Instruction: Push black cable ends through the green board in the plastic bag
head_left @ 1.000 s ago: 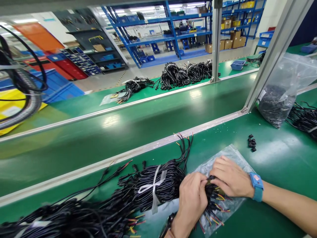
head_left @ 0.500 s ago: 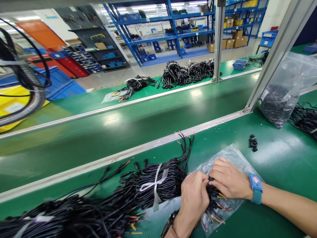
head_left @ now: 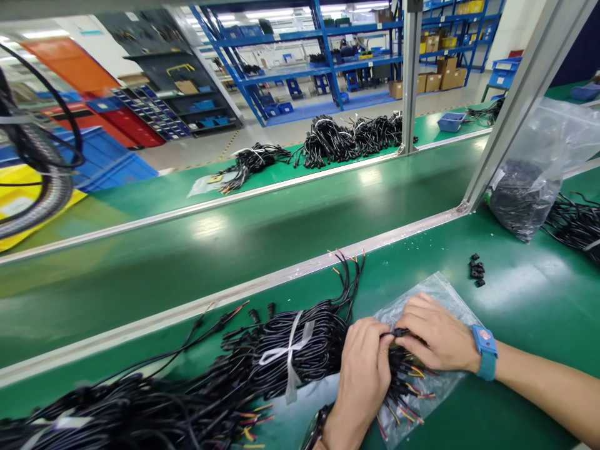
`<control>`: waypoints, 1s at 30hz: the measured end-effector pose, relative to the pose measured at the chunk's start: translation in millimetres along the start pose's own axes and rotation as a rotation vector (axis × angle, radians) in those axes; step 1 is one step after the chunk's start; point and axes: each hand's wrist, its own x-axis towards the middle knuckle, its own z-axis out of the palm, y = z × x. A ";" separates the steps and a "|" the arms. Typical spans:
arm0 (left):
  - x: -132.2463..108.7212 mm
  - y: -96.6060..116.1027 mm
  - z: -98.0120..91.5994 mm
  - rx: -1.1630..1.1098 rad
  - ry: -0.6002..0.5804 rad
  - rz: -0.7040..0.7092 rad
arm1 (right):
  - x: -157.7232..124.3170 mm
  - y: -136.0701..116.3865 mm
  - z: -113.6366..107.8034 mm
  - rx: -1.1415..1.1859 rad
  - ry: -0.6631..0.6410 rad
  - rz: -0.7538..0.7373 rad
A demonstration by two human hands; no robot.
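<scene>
Both hands meet over a clear plastic bag (head_left: 438,300) on the green bench. My left hand (head_left: 363,375) is closed, its thumb and fingers pinching a black cable (head_left: 398,332). Just right of it, my right hand (head_left: 434,331), with a blue wrist strap, is closed on the same cable's black connector part. Beneath the hands lie black cables with red and yellow wire ends (head_left: 412,390). A coiled black cable bundle (head_left: 295,344) tied with a white strip lies to the left.
Loose cables (head_left: 140,406) are heaped at the lower left. Several small black parts (head_left: 477,270) lie right of the bag. A filled plastic bag (head_left: 522,187) stands by the slanted metal post (head_left: 510,106). More cable bundles (head_left: 328,140) lie across the belt (head_left: 262,225).
My hands have shifted slightly, and more of the black cable piece between them shows. The whole view has moved a little.
</scene>
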 end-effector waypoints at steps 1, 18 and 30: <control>-0.2 -0.4 -0.2 -0.004 -0.003 0.002 | -0.5 0.4 0.4 -0.004 -0.001 -0.002; 3.4 1.3 -3.3 -0.031 -0.042 0.020 | -0.5 1.8 8.8 0.000 -0.052 -0.043; 3.2 -0.5 -2.2 -0.077 -0.009 -0.002 | 1.2 3.0 -8.4 0.031 -0.009 0.024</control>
